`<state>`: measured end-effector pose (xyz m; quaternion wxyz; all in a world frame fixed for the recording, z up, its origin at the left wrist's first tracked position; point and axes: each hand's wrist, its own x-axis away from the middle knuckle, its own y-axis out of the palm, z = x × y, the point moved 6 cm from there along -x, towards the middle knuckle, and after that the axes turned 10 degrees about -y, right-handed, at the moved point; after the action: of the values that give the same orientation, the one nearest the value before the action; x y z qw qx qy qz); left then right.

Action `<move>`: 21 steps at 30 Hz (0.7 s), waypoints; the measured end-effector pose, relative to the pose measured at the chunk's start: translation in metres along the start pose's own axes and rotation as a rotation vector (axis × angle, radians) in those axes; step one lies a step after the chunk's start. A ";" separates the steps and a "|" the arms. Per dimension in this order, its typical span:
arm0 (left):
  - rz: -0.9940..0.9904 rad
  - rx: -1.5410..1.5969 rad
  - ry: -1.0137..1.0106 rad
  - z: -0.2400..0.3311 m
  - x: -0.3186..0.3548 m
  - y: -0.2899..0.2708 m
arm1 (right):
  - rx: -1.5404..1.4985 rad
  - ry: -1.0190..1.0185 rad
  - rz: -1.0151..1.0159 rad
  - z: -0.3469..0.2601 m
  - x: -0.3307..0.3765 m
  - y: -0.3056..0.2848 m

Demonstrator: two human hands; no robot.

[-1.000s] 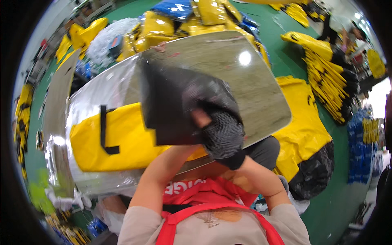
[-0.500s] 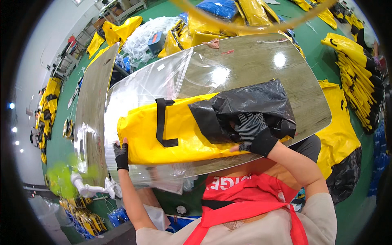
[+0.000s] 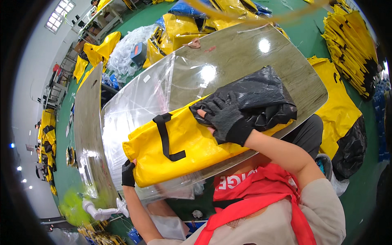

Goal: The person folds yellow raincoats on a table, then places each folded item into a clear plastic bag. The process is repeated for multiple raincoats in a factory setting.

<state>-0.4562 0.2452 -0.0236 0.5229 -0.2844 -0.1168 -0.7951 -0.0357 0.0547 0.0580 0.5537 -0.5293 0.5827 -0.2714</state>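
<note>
A folded yellow bag (image 3: 179,147) with a black strap lies across the wooden table (image 3: 245,53). Its right end is black fabric (image 3: 261,96), folded over on top. My right hand (image 3: 222,118), in a black fingerless glove, presses flat on that black fabric. My left hand (image 3: 128,173), also gloved, grips the bag's lower left corner together with the edge of a clear plastic sleeve (image 3: 134,106) that spreads under and behind the bag.
Piles of yellow bags (image 3: 347,36) lie on the green floor to the right and at the back. A yellow and black bag heap (image 3: 343,122) sits beside the table's right edge. A small green fan (image 3: 77,204) stands at the lower left.
The view has tilted, bringing the bag lower and nearer. My right hand has slid left over the black fabric. My left hand stays at the bag's lower left corner.
</note>
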 end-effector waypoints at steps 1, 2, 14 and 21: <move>-0.023 0.008 0.008 -0.001 -0.001 0.003 | -0.030 0.017 0.052 0.009 0.009 0.006; -0.017 0.013 0.020 -0.005 0.001 0.002 | 0.004 0.023 0.044 0.009 0.016 0.004; -0.819 0.879 0.054 0.131 0.112 0.147 | 0.221 0.061 -0.109 -0.005 0.036 0.041; -0.422 -0.440 0.867 0.148 0.060 0.575 | 2.386 -0.379 -0.518 -0.027 0.092 0.127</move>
<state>0.0908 0.0256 0.0667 0.2796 -0.0028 0.2253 -0.9333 -0.0847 0.0006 -0.0832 0.6956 0.1760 -0.2406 -0.6537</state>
